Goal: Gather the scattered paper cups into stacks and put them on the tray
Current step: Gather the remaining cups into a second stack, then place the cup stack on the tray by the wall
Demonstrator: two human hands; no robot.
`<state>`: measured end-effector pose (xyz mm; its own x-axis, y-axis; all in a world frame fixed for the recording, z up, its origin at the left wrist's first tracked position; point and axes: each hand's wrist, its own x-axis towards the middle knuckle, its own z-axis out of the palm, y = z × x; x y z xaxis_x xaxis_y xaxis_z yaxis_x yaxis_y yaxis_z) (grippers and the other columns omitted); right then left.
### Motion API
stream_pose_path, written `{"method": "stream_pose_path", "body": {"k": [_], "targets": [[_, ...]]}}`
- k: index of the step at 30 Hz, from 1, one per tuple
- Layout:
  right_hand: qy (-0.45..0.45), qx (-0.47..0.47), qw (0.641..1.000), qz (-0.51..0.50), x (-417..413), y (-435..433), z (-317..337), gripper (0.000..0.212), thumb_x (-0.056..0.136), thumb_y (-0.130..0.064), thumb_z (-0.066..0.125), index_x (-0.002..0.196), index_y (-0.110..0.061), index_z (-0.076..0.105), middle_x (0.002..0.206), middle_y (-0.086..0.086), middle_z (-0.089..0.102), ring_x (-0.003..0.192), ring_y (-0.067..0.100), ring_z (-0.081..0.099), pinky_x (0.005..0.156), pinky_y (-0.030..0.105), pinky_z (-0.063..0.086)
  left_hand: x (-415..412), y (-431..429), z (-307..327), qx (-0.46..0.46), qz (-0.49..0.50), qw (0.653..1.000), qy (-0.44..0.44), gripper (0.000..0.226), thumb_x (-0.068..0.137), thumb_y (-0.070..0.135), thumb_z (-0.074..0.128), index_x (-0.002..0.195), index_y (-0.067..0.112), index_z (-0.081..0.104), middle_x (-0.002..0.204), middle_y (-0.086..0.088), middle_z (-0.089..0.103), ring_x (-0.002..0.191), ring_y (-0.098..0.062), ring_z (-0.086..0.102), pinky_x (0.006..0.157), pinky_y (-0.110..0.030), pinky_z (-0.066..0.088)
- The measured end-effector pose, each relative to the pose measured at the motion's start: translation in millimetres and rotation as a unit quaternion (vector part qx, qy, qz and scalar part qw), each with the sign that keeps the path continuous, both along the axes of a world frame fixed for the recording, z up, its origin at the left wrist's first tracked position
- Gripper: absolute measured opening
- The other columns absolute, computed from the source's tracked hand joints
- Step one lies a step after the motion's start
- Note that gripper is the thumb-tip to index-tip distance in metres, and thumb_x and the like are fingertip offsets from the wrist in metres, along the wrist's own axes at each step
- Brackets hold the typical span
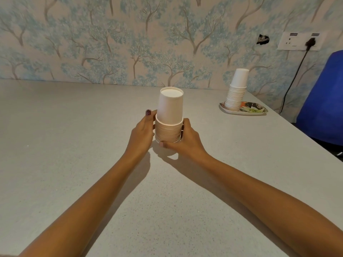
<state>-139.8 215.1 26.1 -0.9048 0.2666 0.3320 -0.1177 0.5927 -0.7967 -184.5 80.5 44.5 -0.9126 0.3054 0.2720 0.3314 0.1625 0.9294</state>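
- The left hand (pixel 143 130) grips the left side of the held stack of cups (pixel 169 117). Its thumb, with a dark-painted nail, presses just below the top cup's body. Its fingers curl round the far side and are hidden.
- The held stack is of white paper cups, upside down and upright, over the middle of the table (pixel 74 145), nearer the far edge. Whether its bottom rim touches the table or is just above it is unclear, as a shadow and the right thumb cover that spot.
- The right hand (pixel 187 140) grips the stack's lower right side, thumb lying along the bottom rims. Its fingers wrap behind, out of sight.
- A second stack of cups (pixel 236 89), also upside down, stands on the left end of the tray (pixel 258 111), near the table's far right corner.
- The tray's printed pattern is too small to make out.
- A dark hole (pixel 262 39) breaks the wallpaper (pixel 111 43).
- A white socket plate (pixel 297 42) holds a black plug (pixel 310 42), whose cable drops behind the table's right edge.
- A blue chair (pixel 323 101) is cut off by the right border.
- The table is pale grey and speckled, and the wallpaper shows blue-leaved trees.
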Motion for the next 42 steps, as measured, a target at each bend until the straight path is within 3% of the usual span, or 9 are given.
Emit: {"method": "stream_pose_path", "body": {"k": [3, 8, 12, 17, 21, 25, 37, 42], "targets": [[0.006, -0.016, 0.999, -0.028, 5, 12, 3, 0.077, 0.063, -0.03, 0.087, 0.122, -0.014, 0.039, 0.111, -0.008, 0.052, 0.098, 0.012, 0.054, 0.067, 0.012, 0.041, -1, 12, -2, -0.005, -0.003, 1.0, 0.015, 0.048, 0.099, 0.048, 0.017, 0.134, 0.033, 0.046, 0.139, 0.005, 0.049, 0.126, -0.016, 0.048, 0.098, -0.029, 0.038], [0.01, -0.022, 0.996, -0.089, 19, 35, 7, 0.075, 0.063, -0.031, 0.087, 0.118, -0.019, 0.037, 0.109, -0.01, 0.048, 0.097, 0.01, 0.051, 0.067, 0.01, 0.039, 2, 35, -11, -0.097, 0.018, 0.992, 0.076, 0.048, 0.102, 0.039, 0.021, 0.143, 0.022, 0.037, 0.148, 0.0, 0.039, 0.136, -0.018, 0.036, 0.104, -0.024, 0.024], [0.013, -0.032, 0.989, -0.145, 33, 54, 9, 0.079, 0.063, -0.032, 0.086, 0.123, -0.017, 0.038, 0.112, -0.008, 0.049, 0.1, 0.01, 0.049, 0.076, 0.022, 0.04, 5, 54, -19, -0.134, -0.006, 0.987, 0.085, 0.052, 0.101, 0.04, 0.024, 0.148, 0.017, 0.026, 0.153, -0.003, 0.029, 0.14, -0.02, 0.028, 0.115, -0.036, 0.02], [0.018, -0.05, 0.977, -0.205, 49, 74, 13, 0.083, 0.064, -0.032, 0.086, 0.129, -0.016, 0.037, 0.129, 0.002, 0.054, 0.108, 0.018, 0.053, 0.084, 0.028, 0.045, 8, 77, -22, -0.208, -0.003, 0.971, 0.117, 0.055, 0.1, 0.041, 0.024, 0.148, 0.015, 0.023, 0.155, -0.004, 0.024, 0.143, -0.021, 0.02, 0.117, -0.047, 0.012], [0.023, -0.051, 0.969, -0.242, 59, 93, 18, 0.086, 0.064, -0.033, 0.086, 0.131, -0.015, 0.037, 0.131, 0.004, 0.054, 0.115, 0.023, 0.054, 0.089, 0.032, 0.046, 12, 98, -23, -0.256, -0.004, 0.955, 0.152, 0.058, 0.1, 0.043, 0.024, 0.149, 0.014, 0.019, 0.156, -0.004, 0.021, 0.145, -0.022, 0.015, 0.118, -0.046, 0.008], [0.027, -0.048, 0.962, -0.266, 68, 117, 21, 0.085, 0.064, -0.033, 0.087, 0.131, -0.014, 0.038, 0.131, 0.005, 0.055, 0.115, 0.024, 0.055, 0.09, 0.031, 0.045, 20, 122, -23, -0.254, -0.018, 0.956, 0.146, 0.063, 0.099, 0.045, 0.027, 0.15, 0.011, 0.011, 0.157, -0.007, 0.017, 0.144, -0.024, 0.019, 0.118, -0.044, 0.013], [0.02, -0.034, 0.961, -0.274, 84, 227, 21, 0.093, 0.061, -0.034, 0.088, 0.136, -0.015, 0.035, 0.134, 0.005, 0.053, 0.12, 0.025, 0.052, 0.097, 0.038, 0.045, 41, 226, -29, -0.354, -0.019, 0.92, 0.168, 0.061, 0.099, 0.045, 0.021, 0.15, 0.013, 0.011, 0.158, -0.005, 0.012, 0.146, -0.023, 0.008, 0.118, -0.047, 0.001], [-0.001, -0.032, 0.966, -0.257, 81, 272, 22, 0.09, 0.063, -0.036, 0.086, 0.134, -0.014, 0.036, 0.134, 0.006, 0.052, 0.12, 0.026, 0.052, 0.093, 0.036, 0.044, 46, 262, -38, -0.433, -0.009, 0.883, 0.184, 0.065, 0.098, 0.05, 0.016, 0.151, 0.015, 0.005, 0.159, -0.004, 0.002, 0.146, -0.023, -0.001, 0.117, -0.05, -0.002]]}}
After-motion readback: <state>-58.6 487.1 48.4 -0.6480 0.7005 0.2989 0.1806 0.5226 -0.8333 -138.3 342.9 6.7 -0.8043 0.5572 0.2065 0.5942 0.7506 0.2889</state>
